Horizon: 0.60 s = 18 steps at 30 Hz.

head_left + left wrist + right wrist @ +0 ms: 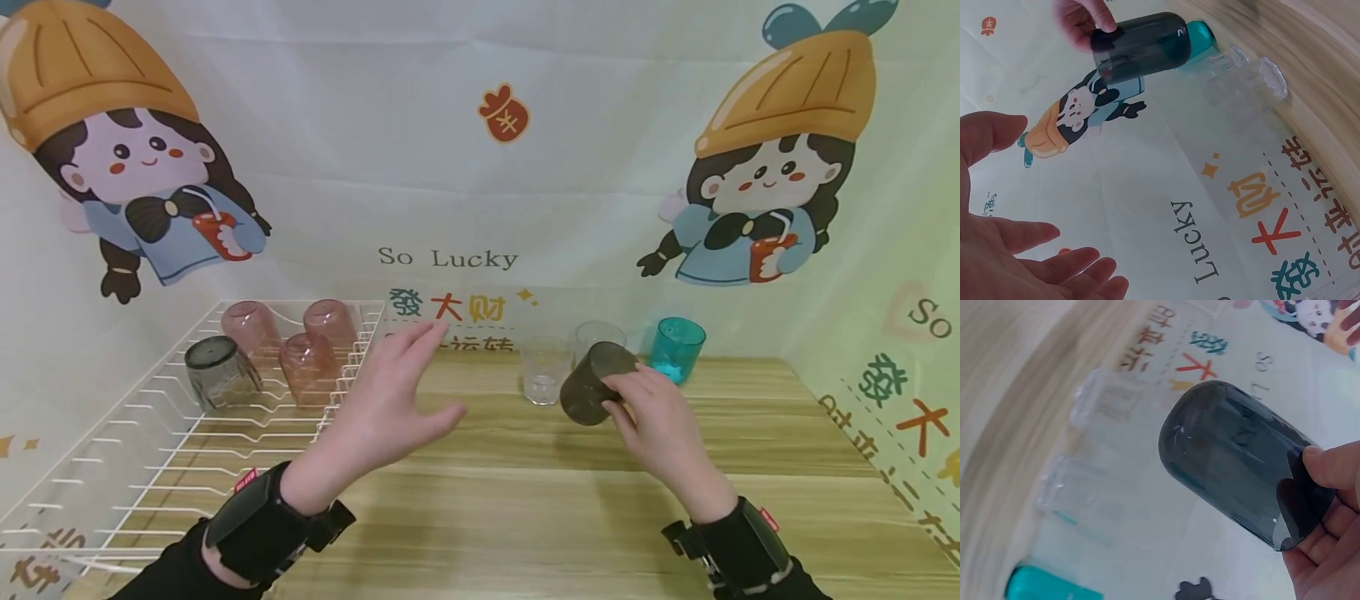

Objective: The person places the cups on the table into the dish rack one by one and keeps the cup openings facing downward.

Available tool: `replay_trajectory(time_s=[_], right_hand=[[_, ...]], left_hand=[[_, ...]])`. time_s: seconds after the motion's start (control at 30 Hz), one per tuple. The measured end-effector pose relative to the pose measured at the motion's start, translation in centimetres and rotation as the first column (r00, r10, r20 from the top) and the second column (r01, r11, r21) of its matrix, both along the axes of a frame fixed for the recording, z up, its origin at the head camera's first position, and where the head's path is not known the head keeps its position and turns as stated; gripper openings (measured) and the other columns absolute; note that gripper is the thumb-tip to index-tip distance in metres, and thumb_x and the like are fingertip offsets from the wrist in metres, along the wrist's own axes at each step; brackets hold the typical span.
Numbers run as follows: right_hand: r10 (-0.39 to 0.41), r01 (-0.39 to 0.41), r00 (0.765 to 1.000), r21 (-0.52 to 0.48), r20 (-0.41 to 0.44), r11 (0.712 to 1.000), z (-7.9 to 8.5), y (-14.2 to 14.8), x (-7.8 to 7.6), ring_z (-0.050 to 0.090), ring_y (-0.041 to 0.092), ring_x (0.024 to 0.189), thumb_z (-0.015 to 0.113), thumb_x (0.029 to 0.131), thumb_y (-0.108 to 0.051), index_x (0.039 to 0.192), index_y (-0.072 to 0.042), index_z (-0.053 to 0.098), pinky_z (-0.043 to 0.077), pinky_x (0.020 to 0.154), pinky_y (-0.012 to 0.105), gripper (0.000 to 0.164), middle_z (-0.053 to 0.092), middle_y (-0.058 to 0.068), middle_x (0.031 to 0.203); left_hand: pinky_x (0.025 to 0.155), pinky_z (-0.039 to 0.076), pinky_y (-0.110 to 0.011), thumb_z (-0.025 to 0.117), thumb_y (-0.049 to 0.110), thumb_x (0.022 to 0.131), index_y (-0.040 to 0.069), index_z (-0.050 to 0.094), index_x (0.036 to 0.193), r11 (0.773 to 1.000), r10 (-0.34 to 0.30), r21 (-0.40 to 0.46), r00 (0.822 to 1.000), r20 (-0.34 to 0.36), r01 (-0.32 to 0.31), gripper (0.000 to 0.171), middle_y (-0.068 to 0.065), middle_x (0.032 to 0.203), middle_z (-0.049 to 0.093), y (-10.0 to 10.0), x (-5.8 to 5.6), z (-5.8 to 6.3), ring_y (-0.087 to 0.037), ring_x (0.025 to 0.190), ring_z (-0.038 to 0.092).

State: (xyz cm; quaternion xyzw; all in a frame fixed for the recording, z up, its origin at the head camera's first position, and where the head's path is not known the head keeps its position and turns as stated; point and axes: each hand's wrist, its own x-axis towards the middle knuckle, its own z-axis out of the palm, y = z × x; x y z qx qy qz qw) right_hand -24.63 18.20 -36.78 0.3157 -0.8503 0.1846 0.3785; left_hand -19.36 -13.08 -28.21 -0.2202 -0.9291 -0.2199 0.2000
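Note:
My right hand [660, 421] pinches a dark grey glass [592, 392] by its rim, thumb on one side and fingers on the other. In the right wrist view the dark glass [1235, 462] is tilted, its rounded base away from the hand. Beside it stand two clear glasses, one nearer [542, 375] and one behind [600, 335], and a teal glass [678, 346] is to the right. My left hand [393, 387] is held up near the rack's right edge, fingers spread and touching nothing, as the left wrist view also shows.
A white wire rack [161, 467] occupies the left side. On it, upside down, are several pink glasses [309, 367] and a grey glass [220, 372]. A printed cloth [585, 200] hangs behind the wooden tabletop [495, 517] and along its sides.

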Motion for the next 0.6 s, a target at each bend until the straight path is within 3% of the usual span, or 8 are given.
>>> replay_trajectory(time_s=[0.2,0.5,0.6], right_hand=[[0.038,-0.039,0.999,-0.045,-0.024,0.998,1.4,-0.9,1.2,0.064,0.025,0.085,0.078,0.071,0.002,0.093,-0.001,0.066,0.044,0.099,0.047,0.025,0.069,0.008,0.088],[0.122,-0.136,0.987,-0.132,-0.109,0.982,2.7,-1.8,2.4,0.063,0.029,0.088,0.078,0.067,0.007,0.094,0.001,0.067,0.043,0.098,0.047,0.03,0.068,0.011,0.088],[0.148,-0.166,0.983,-0.169,-0.112,0.972,2.9,-1.9,2.6,0.063,0.029,0.088,0.075,0.073,0.004,0.094,0.001,0.067,0.042,0.1,0.044,0.023,0.068,0.011,0.087]], left_hand=[[0.108,0.032,-0.051,0.077,0.038,0.072,0.006,0.036,0.144,1.0,-0.003,-0.011,1.0,-0.027,0.003,0.088,-0.014,0.144,0.041,0.5,0.3,0.1,-0.032,0.13,0.039],[0.11,0.03,-0.051,0.077,0.039,0.073,0.01,0.031,0.148,0.999,-0.039,0.027,0.999,-0.003,0.039,0.093,-0.01,0.149,0.035,1.3,1.2,0.0,-0.03,0.135,0.034],[0.111,0.03,-0.05,0.078,0.039,0.072,0.01,0.03,0.148,0.998,-0.051,0.042,0.999,-0.01,0.051,0.094,-0.01,0.149,0.034,1.5,1.5,-0.1,-0.03,0.135,0.033]])
